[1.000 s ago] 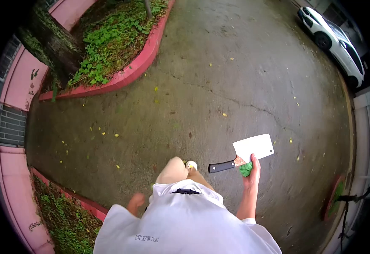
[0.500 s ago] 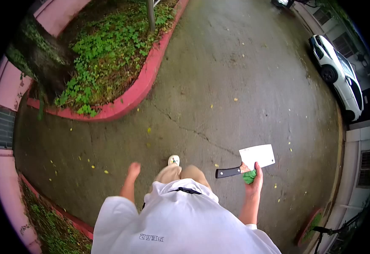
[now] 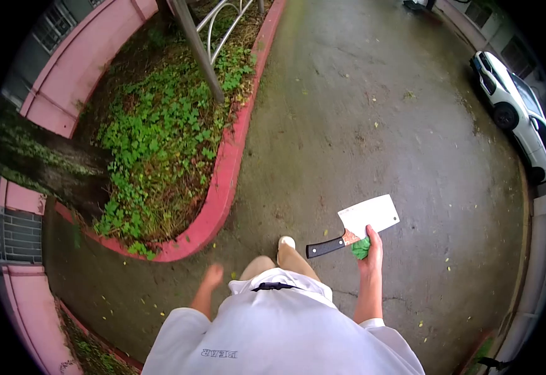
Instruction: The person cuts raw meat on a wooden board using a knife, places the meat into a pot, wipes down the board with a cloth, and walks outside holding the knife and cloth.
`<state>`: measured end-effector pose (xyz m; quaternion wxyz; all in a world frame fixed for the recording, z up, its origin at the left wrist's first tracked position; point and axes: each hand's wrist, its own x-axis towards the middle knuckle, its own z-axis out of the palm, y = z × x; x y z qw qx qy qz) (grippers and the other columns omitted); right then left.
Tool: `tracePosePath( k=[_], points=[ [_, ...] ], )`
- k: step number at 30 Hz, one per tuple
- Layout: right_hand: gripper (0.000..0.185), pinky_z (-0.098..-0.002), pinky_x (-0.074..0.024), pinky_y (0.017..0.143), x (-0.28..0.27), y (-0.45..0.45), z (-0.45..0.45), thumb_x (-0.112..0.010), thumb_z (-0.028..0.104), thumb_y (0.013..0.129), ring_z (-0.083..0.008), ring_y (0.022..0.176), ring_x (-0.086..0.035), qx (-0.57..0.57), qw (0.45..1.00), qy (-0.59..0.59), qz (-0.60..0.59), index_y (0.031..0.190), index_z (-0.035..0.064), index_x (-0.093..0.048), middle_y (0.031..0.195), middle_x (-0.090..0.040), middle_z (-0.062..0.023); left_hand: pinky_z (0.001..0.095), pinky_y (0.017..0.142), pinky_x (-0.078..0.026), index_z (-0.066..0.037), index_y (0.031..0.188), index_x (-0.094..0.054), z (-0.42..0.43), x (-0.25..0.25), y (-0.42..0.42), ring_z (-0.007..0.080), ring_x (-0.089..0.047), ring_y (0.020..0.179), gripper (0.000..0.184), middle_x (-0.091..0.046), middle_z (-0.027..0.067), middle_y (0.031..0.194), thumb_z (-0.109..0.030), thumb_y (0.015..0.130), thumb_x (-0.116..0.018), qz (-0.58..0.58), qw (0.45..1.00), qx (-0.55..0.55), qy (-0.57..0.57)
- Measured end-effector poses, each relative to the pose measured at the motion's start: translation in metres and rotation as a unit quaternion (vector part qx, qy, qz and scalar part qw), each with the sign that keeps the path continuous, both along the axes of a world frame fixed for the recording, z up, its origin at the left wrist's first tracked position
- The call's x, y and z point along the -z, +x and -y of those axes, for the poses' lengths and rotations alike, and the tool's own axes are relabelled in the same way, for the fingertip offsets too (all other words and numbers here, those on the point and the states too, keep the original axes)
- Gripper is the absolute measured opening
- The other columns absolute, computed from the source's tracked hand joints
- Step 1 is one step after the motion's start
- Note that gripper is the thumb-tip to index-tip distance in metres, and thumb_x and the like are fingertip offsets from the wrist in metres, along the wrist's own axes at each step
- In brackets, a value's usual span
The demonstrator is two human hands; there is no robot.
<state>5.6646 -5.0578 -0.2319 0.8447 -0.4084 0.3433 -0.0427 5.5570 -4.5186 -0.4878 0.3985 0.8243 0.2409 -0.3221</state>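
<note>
A cleaver (image 3: pixel 373 214) with a broad pale blade and a black riveted handle lies across my right hand (image 3: pixel 373 251). The thumb presses on the blade near its lower edge, and the handle points left, free of the fingers. A crumpled green bundle (image 3: pixel 360 248), its material unclear, is held in the same hand against the cleaver. My left hand (image 3: pixel 212 275) hangs beside my left hip, near no object. Motion blurs it and its fingers cannot be made out.
Wet pavement (image 3: pixel 323 156) with scattered leaves runs ahead. To the left, a red curb (image 3: pixel 223 194) borders a planted bed with a tree trunk (image 3: pixel 54 165) and a metal railing (image 3: pixel 204 53). A white car (image 3: pixel 516 109) is parked at the right.
I have walked forward; the curb and planted bed have come nearer, and more of the railing shows. The stepping foot is different. My right hand still holds the cleaver and green bundle.
</note>
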Motion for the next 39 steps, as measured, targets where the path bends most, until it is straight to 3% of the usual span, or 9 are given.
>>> tracePosePath(
  k=[4,10,17,19,21,26,28,33,39],
  points=[
    [0.024,-0.0277,-0.0517,0.074,-0.017,0.156,0.005,-0.063,0.023,0.093,-0.0130,0.087,-0.065,-0.005,1.000,-0.014,0.012,0.106,0.0017,-0.064,0.100,-0.068,-0.0051,0.0400,0.065,-0.048,-0.002,0.089,-0.061,-0.029,-0.040,-0.025,0.0244,-0.059,0.067,0.021,-0.063,0.0139,0.079,-0.022,0.091,-0.055,-0.260,0.952,-0.159,0.002],
    [0.026,-0.0291,-0.0523,0.077,0.020,0.359,0.023,-0.064,0.022,0.092,-0.0152,0.090,-0.066,0.020,1.000,-0.024,-0.002,0.109,0.0017,-0.063,0.103,-0.068,-0.0054,0.0415,0.064,-0.049,-0.001,0.091,-0.063,-0.019,-0.025,0.152,0.0239,-0.060,0.067,0.019,-0.064,0.0125,0.080,-0.019,0.090,-0.055,-0.304,0.925,-0.226,-0.009],
    [0.037,-0.0344,-0.0540,0.086,0.034,0.577,0.064,-0.061,0.027,0.092,-0.0225,0.097,-0.066,0.025,0.999,-0.020,-0.005,0.116,-0.0008,-0.057,0.108,-0.067,-0.0122,0.0432,0.064,-0.050,0.000,0.093,-0.065,0.000,0.060,0.657,0.0232,-0.062,0.068,0.018,-0.066,0.0108,0.082,-0.015,0.089,-0.054,0.081,0.993,-0.025,0.088],
    [0.038,-0.0332,-0.0543,0.083,0.022,0.630,0.071,-0.064,0.028,0.090,-0.0212,0.092,-0.067,0.030,0.999,-0.044,-0.014,0.114,-0.0002,-0.059,0.106,-0.066,-0.0102,0.0284,0.065,-0.053,-0.002,0.107,-0.062,0.057,-0.002,0.821,0.0158,-0.063,0.072,0.020,-0.066,0.0073,0.087,-0.017,0.097,-0.053,0.100,0.968,-0.175,-0.152],
    [0.022,-0.0266,-0.0482,0.062,0.000,0.706,0.061,-0.069,0.028,0.089,-0.0114,0.070,-0.061,0.059,0.996,-0.042,-0.053,0.095,0.0078,-0.065,0.085,-0.066,-0.0010,0.0260,0.068,-0.051,-0.005,0.107,-0.061,0.117,-0.080,0.958,0.0118,-0.060,0.075,0.020,-0.064,0.0032,0.088,-0.020,0.099,-0.051,0.144,0.965,-0.137,-0.171],
    [0.025,-0.0276,-0.0514,0.066,0.034,0.867,0.091,-0.068,0.028,0.090,-0.0120,0.075,-0.064,0.022,0.998,-0.020,-0.050,0.097,0.0041,-0.064,0.089,-0.067,-0.0034,0.0279,0.073,-0.048,-0.002,0.106,-0.058,0.198,-0.105,1.119,0.0119,-0.058,0.082,0.022,-0.062,0.0042,0.093,-0.021,0.103,-0.046,0.213,0.961,-0.024,-0.177],
    [0.028,-0.0286,-0.0534,0.076,0.067,0.950,0.109,-0.066,0.026,0.091,-0.0149,0.085,-0.067,0.002,1.000,-0.004,-0.014,0.106,0.0022,-0.065,0.098,-0.070,-0.0067,0.0286,0.063,-0.044,-0.003,0.096,-0.054,0.196,-0.045,1.158,0.0122,-0.050,0.067,0.014,-0.054,0.0038,0.077,-0.013,0.101,-0.045,0.266,0.945,0.078,-0.174],
    [0.024,-0.0275,-0.0523,0.073,0.029,1.152,0.124,-0.067,0.026,0.091,-0.0127,0.083,-0.066,-0.025,0.999,0.033,0.000,0.101,0.0039,-0.067,0.096,-0.070,-0.0037,0.0308,0.063,-0.047,-0.001,0.097,-0.055,0.158,0.019,1.203,0.0171,-0.055,0.069,0.012,-0.057,0.0096,0.080,-0.012,0.095,-0.052,-0.104,0.992,0.035,-0.057],
    [0.025,-0.0278,-0.0528,0.073,0.050,1.363,0.145,-0.068,0.025,0.091,-0.0128,0.084,-0.067,-0.044,0.999,0.019,-0.022,0.103,0.0039,-0.065,0.098,-0.070,-0.0041,0.0316,0.059,-0.045,-0.001,0.092,-0.057,0.177,0.050,1.433,0.0173,-0.053,0.066,0.017,-0.058,0.0078,0.078,-0.016,0.096,-0.049,-0.169,0.983,-0.041,-0.054]
  ],
)
